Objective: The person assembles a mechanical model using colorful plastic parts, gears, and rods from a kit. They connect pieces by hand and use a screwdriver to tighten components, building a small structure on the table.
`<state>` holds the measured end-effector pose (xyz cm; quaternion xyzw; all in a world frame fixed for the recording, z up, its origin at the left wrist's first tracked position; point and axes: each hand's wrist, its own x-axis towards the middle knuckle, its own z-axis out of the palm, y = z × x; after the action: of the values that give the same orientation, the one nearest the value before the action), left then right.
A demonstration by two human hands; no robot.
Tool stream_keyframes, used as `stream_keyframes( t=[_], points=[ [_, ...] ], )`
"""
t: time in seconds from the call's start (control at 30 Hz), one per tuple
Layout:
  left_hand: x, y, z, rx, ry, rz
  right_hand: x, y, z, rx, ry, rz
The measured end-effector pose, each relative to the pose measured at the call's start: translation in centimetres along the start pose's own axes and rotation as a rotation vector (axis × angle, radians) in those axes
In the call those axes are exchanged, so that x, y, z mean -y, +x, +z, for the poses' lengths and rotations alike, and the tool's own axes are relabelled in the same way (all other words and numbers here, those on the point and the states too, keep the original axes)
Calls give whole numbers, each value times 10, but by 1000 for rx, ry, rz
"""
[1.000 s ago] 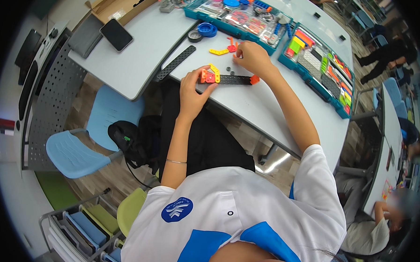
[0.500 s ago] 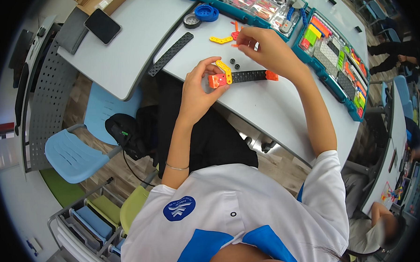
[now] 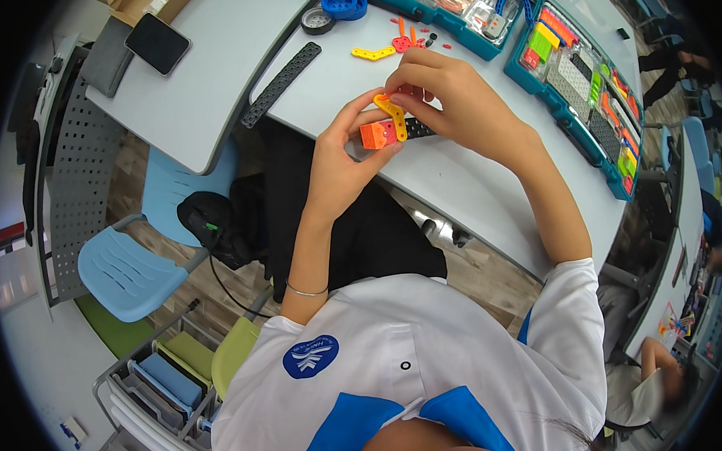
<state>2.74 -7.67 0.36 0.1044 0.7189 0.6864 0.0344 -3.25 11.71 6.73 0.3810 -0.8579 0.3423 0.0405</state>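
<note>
My left hand (image 3: 335,158) grips the orange end of a building-kit assembly: an orange-and-red block (image 3: 379,134), a yellow bent beam (image 3: 398,121) across it and a black perforated beam (image 3: 418,129) running right. Above it, my right hand (image 3: 452,96) pinches a small orange piece (image 3: 383,99) against the upper end of the yellow bent beam. My right fingers and palm hide the far part of the black beam. Beyond my right hand lie another yellow bent beam (image 3: 372,54) and a red connector (image 3: 402,44) with orange sticks.
Beside my hands is a loose black perforated beam (image 3: 282,84). Blue wheels (image 3: 343,5) and a grey-and-black wheel (image 3: 317,20) sit behind. Teal cases (image 3: 568,87) of sorted parts stand at the right. A phone (image 3: 157,43) rests on the left table; blue chairs (image 3: 133,264) stand below.
My right hand has come down and left from beside the red connector to the top of the yellow bent beam, carrying the small orange piece. My left hand keeps its grip.
</note>
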Motion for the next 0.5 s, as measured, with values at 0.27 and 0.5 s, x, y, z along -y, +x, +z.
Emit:
stream_keyframes(
  t=[0.27, 0.5],
  points=[
    [2, -4, 7, -38, 26, 42, 13, -6, 7, 9, -305, -62],
    [1, -9, 13, -66, 62, 94, 33, -9, 12, 32, -488, -81]
  ],
)
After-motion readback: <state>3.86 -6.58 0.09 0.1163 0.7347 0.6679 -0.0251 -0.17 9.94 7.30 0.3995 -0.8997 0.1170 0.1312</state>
